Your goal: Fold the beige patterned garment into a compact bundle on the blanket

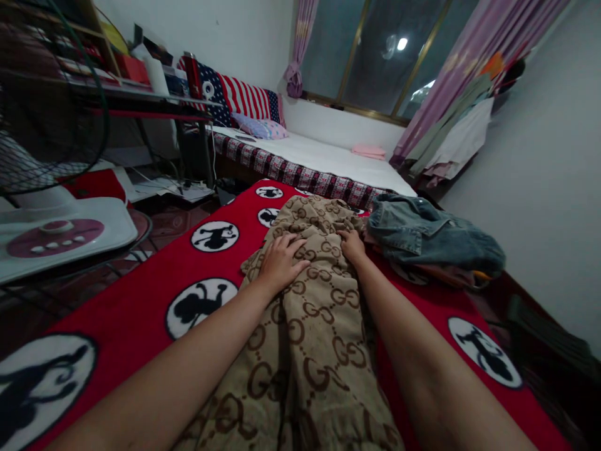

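I kneel or lean over the red blanket (141,300), which fills most of what I see and carries round white patches with black figures; everything else I place by it. Beyond its far edge runs the bed (328,153), white on top with a patterned border, a striped pillow and a small pink one at its head end, and a window with purple curtains behind it. Off the blanket's left edge stands the fan (56,232), its white base with a purple control disc nearest me and its dark wire cage rising above. Down the middle of the blanket, from its far edge back toward me, lies the tan cloth (310,338), printed all over with brown linked rings, rumpled at the far end and smoother near me. On the blanket's right part, touching the far right edge of the tan cloth, sits a heap of jeans (432,241) over some other garment I cannot make out. My left hand (282,260) lies palm down on the tan cloth, fingers spread wide and flat, gripping nothing. My right hand (352,244) rests on the same cloth just beside the jeans, fingers curled into the fabric's edge; whether it pinches the cloth I cannot tell.
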Available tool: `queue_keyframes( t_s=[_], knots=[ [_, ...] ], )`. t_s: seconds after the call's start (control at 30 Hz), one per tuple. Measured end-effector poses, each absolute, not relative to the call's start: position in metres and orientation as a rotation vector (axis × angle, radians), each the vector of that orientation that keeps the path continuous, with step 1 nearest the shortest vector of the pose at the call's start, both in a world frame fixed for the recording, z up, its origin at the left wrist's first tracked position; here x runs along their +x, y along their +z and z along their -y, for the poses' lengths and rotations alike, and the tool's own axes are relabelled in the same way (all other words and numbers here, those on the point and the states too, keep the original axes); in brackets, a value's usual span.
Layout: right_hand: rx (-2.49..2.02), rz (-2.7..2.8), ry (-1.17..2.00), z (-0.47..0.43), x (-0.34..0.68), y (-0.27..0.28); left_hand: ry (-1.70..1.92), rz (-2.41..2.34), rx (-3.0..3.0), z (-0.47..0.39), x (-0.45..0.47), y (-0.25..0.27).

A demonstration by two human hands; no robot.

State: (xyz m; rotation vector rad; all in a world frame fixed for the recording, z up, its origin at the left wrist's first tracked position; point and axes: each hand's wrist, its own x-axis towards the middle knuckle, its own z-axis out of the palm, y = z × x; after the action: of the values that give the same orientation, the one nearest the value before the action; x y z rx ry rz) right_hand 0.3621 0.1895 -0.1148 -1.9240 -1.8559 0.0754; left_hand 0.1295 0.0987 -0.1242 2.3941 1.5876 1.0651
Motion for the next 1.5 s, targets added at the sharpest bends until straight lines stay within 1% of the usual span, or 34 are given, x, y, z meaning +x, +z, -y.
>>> queue_keyframes(
  t_s=[0.07, 0.13, 0.23, 0.3, 0.37, 0.43, 0.47, 0.53, 0.63, 0.7, 0.8, 0.9, 0.97, 1.1, 1.17, 1.23, 1.3, 1.37, 1.4, 1.5],
  knots=[
    [-1.931, 1.917, 0.096, -0.176, 0.364, -0.109, 1.161, -1.549, 2.360, -0.099, 0.128, -0.124],
    [-1.849, 1.952, 0.033, -0.152, 0.364, -0.102, 1.231, -1.511, 2.324, -0.100, 0.127, -0.124],
    [-1.473, 1.973, -0.048, -0.092, 0.357, -0.088, 1.249, -1.468, 2.256, -0.101, 0.126, -0.125],
    [-1.233, 1.994, 0.113, -0.042, 0.350, -0.072, 1.230, -1.465, 2.227, -0.100, 0.126, -0.126],
    [-1.112, 2.078, 0.421, 0.009, 0.343, -0.051, 1.219, -1.476, 2.212, -0.100, 0.126, -0.125],
    [-0.997, 2.304, 0.724, 0.053, 0.336, -0.032, 1.221, -1.487, 2.199, -0.100, 0.126, -0.125],
    [-0.977, 2.420, 0.795, 0.071, 0.333, -0.024, 1.224, -1.489, 2.193, -0.100, 0.126, -0.125],
    [-0.971, 2.594, 0.791, 0.097, 0.328, -0.018, 1.238, -1.482, 2.183, -0.100, 0.126, -0.125],
    [-1.079, 2.659, 0.676, 0.113, 0.321, -0.028, 1.252, -1.445, 2.177, -0.099, 0.125, -0.124],
    [-1.182, 2.580, 0.702, 0.109, 0.317, -0.039, 1.260, -1.423, 2.173, -0.098, 0.125, -0.124],
    [-1.251, 2.198, 0.764, 0.097, 0.312, -0.043, 1.281, -1.361, 2.142, -0.098, 0.124, -0.123],
    [-1.177, 1.815, 0.652, 0.092, 0.305, -0.034, 1.322, -1.252, 2.048, -0.098, 0.122, -0.122],
    [-1.151, 1.898, 0.632, 0.100, 0.298, -0.028, 1.376, -1.175, 1.958, -0.099, 0.121, -0.121],
    [-1.013, 2.498, 0.820, 0.120, 0.290, -0.021, 1.529, -1.108, 1.821, -0.101, 0.117, -0.116],
    [-0.954, 2.455, 0.913, 0.121, 0.292, -0.020, 1.570, -1.096, 1.771, -0.102, 0.116, -0.115],
    [-0.992, 2.245, 0.847, 0.111, 0.296, -0.026, 1.576, -1.072, 1.739, -0.103, 0.115, -0.116],
    [-1.082, 2.129, 0.574, 0.094, 0.299, -0.039, 1.570, -1.040, 1.761, -0.104, 0.116, -0.118],
    [-1.188, 2.202, 0.287, 0.076, 0.299, -0.061, 1.557, -1.030, 1.836, -0.103, 0.117, -0.119],
    [-1.235, 2.294, 0.208, 0.070, 0.298, -0.074, 1.552, -1.045, 1.885, -0.101, 0.118, -0.118],
    [-1.334, 2.511, 0.164, 0.060, 0.293, -0.105, 1.572, -1.155, 2.033, -0.094, 0.121, -0.114]
  ],
)
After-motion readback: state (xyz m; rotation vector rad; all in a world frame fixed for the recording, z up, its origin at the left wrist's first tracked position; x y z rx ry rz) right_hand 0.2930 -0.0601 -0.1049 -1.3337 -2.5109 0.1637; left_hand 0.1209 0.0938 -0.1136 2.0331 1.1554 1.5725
